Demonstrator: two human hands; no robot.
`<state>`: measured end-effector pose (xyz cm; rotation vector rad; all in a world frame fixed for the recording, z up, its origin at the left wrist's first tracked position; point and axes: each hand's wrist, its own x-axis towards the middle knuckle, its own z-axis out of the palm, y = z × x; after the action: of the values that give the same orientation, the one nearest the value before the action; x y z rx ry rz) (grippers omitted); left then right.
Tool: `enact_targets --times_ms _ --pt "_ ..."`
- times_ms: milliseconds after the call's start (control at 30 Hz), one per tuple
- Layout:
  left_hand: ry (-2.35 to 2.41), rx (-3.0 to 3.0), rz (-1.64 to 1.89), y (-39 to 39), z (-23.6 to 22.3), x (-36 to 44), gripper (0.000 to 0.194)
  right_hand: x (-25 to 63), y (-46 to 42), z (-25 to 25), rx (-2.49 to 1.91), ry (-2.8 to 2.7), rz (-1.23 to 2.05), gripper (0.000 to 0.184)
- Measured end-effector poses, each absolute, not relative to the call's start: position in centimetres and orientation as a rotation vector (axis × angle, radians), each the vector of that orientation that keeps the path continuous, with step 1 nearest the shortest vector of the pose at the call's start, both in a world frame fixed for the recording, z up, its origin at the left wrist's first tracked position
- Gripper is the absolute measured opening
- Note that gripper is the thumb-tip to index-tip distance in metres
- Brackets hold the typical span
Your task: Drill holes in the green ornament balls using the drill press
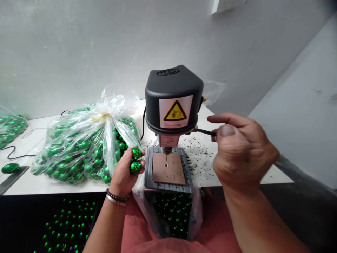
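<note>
Two shiny green balls (136,167) rest in my left hand (125,171), which is closed around them beside the drill press base. My right hand (238,151) grips the black lever (205,132) on the side of the drill press (172,102), with the index finger stretched out above it. Below the drill head, a thin drill bit (166,157) points down at a brown board (170,175). The board has a small hole and lies on the grey metal base (149,172). Dark shavings are scattered about the base.
A large clear bag (76,154) of green balls, tied with yellow, stands left on the white table (207,175). An open plastic bag (172,214) of green balls hangs below the front edge. More green balls (70,221) lie lower left. A green disc-like piece (10,168) sits far left.
</note>
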<state>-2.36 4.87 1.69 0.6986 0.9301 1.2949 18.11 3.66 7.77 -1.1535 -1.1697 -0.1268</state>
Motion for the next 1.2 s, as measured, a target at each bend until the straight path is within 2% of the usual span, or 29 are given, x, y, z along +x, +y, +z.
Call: enact_targets --times_ms 67,200,533,867,1200 --pt "0.846 0.596 1.199 4.3 1.5 -1.0 0.034 18.1 3.7 7.7 -1.117 -1.185 -0.105 0.026" --pt "0.967 0.544 1.102 4.2 -0.1 0.4 0.035 18.4 3.7 7.7 -1.043 -1.244 -0.055 0.026" --pt "1.548 1.330 0.853 6.2 -2.4 1.7 0.038 18.8 3.7 7.8 -0.957 -1.302 -0.001 0.022" --pt "1.664 1.702 0.627 7.0 -2.4 2.8 0.035 18.9 3.8 7.9 -0.911 -1.301 0.031 0.020" --pt "1.728 1.904 0.463 7.0 -2.0 3.5 0.044 19.1 3.4 8.1 -0.969 -1.327 0.021 0.020"
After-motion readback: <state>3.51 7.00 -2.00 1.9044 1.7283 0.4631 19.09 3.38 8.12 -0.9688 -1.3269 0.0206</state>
